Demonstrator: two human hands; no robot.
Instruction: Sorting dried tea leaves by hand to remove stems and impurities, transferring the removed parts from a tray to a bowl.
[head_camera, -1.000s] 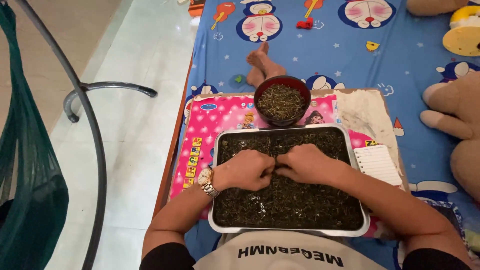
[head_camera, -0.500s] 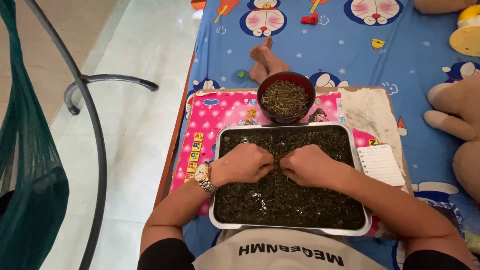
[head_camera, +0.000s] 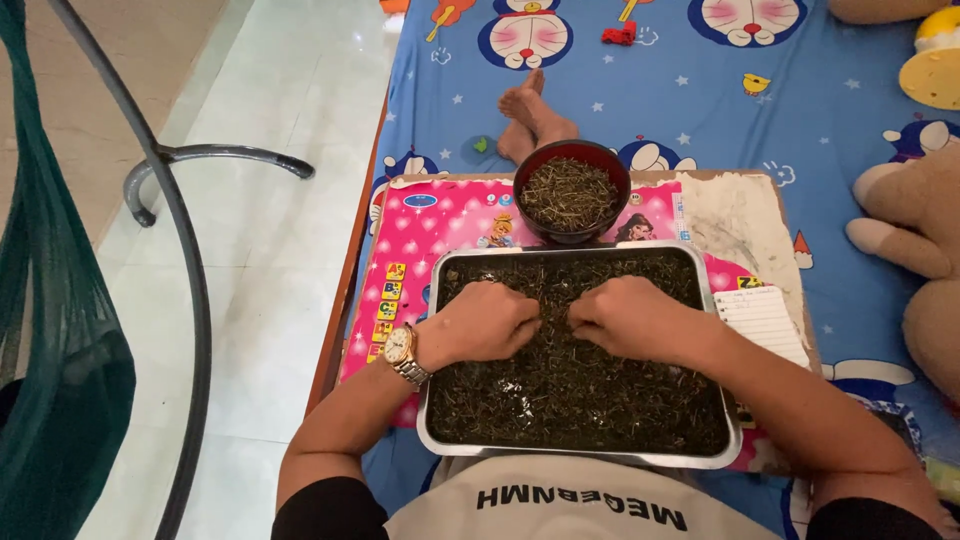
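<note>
Seen from above: a rectangular metal tray (head_camera: 428, 370) on a pink patterned mat (head_camera: 440, 225), filled edge to edge with dark dried leaves (head_camera: 580, 400), probably tea, though too fine to say for sure. Both hands down in the upper middle of the tray, knuckles up, close together but not touching.

Left hand (head_camera: 485, 322) resting on the leaves, fingers curled inward and bunched, tips pressed into the layer; cannot tell whether anything is pinched between them. Gold-coloured wristwatch (head_camera: 402, 350) on the left wrist, just over the tray's left rim.

Right hand (head_camera: 630, 318) just beside it, fingers likewise bent and drawn together, tips hidden in the leaves facing the left hand.

Beyond the tray's far rim, touching or nearly so: a dark red bowl (head_camera: 530, 185) holding more of the same dried leaves. Behind the bowl, bare feet (head_camera: 530, 115) on a blue cartoon-print sheet (head_camera: 800, 90). To the right of the tray, a lined notepad (head_camera: 765, 320) just beside the rim, lying on a worn board (head_camera: 745, 215). Plush toy (head_camera: 915, 240) at the far right. On the left, pale floor tiles (head_camera: 250, 250), a curved metal frame (head_camera: 190, 280) and green hammock netting (head_camera: 50, 390).
</note>
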